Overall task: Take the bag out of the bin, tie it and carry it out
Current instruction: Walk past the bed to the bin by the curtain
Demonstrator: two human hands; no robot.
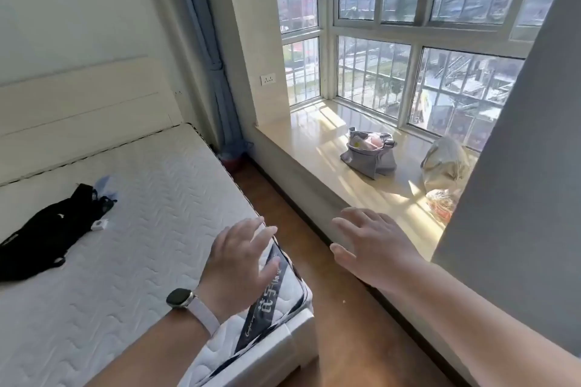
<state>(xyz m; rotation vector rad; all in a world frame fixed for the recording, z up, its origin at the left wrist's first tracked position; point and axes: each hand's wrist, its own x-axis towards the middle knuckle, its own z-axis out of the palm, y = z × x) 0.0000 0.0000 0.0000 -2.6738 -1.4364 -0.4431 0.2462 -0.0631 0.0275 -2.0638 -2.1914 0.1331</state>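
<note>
Item 1, bin (233, 156): a reddish container lined with a bluish bag (234, 148), standing upright on the wood floor (317, 264) in the far corner, between the mattress (132, 229) edge and the window ledge (339, 148), at the foot of the blue curtain (213, 66). Its long axis runs vertical, mouth upward; only the top shows past the bed corner. It lies well ahead of both my hands, slightly nearer the left one's line.

Item 2, my left hand (239, 258): raised over the near corner of the mattress, palm down, fingers spread wide, holding nothing. A watch (179, 298) sits on the wrist.

Item 3, my right hand (371, 242): stretched forward above the ledge's front edge, palm down, fingers splayed, empty.

Item 4, on the ledge beyond my right hand: a grey pouch (369, 155), a pale plastic bag (445, 162), an orange-patterned bag (441, 204).

Item 5, left of my left hand: black clothing (47, 236) on the mattress.
</note>
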